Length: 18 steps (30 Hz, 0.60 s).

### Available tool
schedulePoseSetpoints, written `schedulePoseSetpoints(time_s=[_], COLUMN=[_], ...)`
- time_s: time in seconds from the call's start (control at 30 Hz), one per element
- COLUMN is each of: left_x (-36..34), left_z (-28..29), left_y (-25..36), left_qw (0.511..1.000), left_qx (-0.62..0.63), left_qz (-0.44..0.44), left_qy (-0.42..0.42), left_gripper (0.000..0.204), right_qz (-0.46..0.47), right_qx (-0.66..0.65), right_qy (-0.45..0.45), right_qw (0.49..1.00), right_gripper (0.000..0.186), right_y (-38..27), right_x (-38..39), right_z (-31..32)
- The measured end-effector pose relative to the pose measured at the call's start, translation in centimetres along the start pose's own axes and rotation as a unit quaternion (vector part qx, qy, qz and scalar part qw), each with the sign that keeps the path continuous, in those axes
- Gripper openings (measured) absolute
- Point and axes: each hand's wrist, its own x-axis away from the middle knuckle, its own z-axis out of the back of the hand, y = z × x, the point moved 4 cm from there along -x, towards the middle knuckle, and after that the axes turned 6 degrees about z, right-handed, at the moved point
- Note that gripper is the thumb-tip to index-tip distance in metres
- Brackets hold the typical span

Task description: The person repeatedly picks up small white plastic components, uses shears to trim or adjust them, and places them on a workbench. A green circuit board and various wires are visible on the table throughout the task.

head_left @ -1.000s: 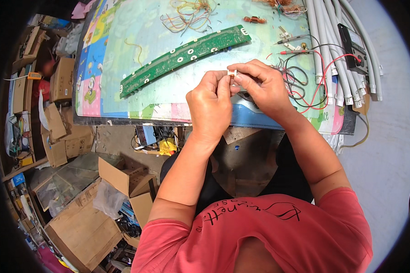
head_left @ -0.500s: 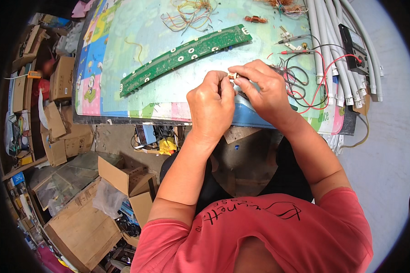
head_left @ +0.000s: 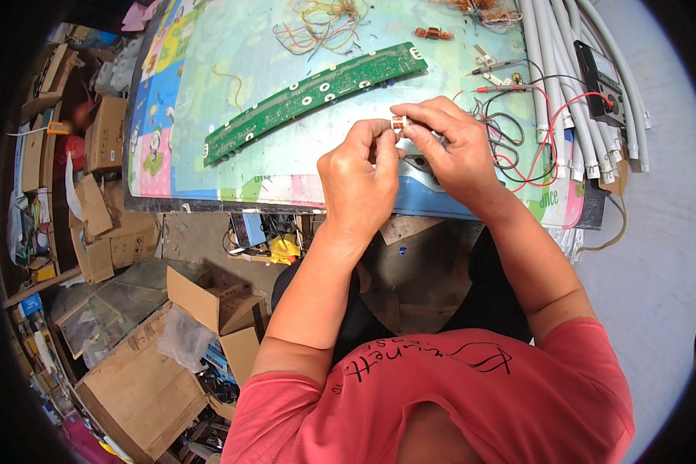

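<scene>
A small coil (head_left: 399, 123), whitish at its ends with a copper-coloured winding, sits between my fingertips just above the table's near side. My right hand (head_left: 458, 151) pinches it between thumb and forefinger. At its other side, my left hand (head_left: 358, 172) is closed, thumb against forefinger, touching the coil's lower left. Whether the left fingers also hold a fine wire is too small to tell. Beyond my hands lies a long, green circuit board (head_left: 317, 97). Some dark object (head_left: 419, 162) shows partly under my right hand.
At the right are a meter (head_left: 600, 83) with red and black leads and several white tubes (head_left: 545, 69). Loose coloured wires (head_left: 321, 23) and a larger copper coil (head_left: 434, 33) lie at the back. An open cardboard box (head_left: 193, 298) stands at lower left.
The coil has turned and shifted slightly up and right between my fingers, so more of it shows. My right fingers have risen a little; my left hand has barely moved.
</scene>
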Motion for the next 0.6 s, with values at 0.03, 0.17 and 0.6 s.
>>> schedulePoseSetpoints(time_s=[0.03, 0.17, 0.6], left_x=[0.0, 0.1, -0.2], left_z=[0.0, 0.2, 0.5], left_y=[-0.1, -0.1, 1.5], left_qw=[1.0, 0.993, 0.94], left_qx=[-0.006, -0.102, -0.24], left_qz=[-0.005, -0.051, -0.226], left_qy=[0.003, 0.04, 0.088], left_gripper=[0.01, 0.006, 0.009], right_qz=[0.001, 0.038, 0.11], right_qx=[0.002, 0.03, 0.083], right_qy=[-0.001, 0.001, -0.007], right_qw=[1.0, 0.999, 0.99], right_gripper=[0.021, 0.021, 0.023], right_y=[0.0, -0.4, -1.1], right_x=[0.0, 0.1, 0.2], right_z=[0.0, -0.1, -0.4])
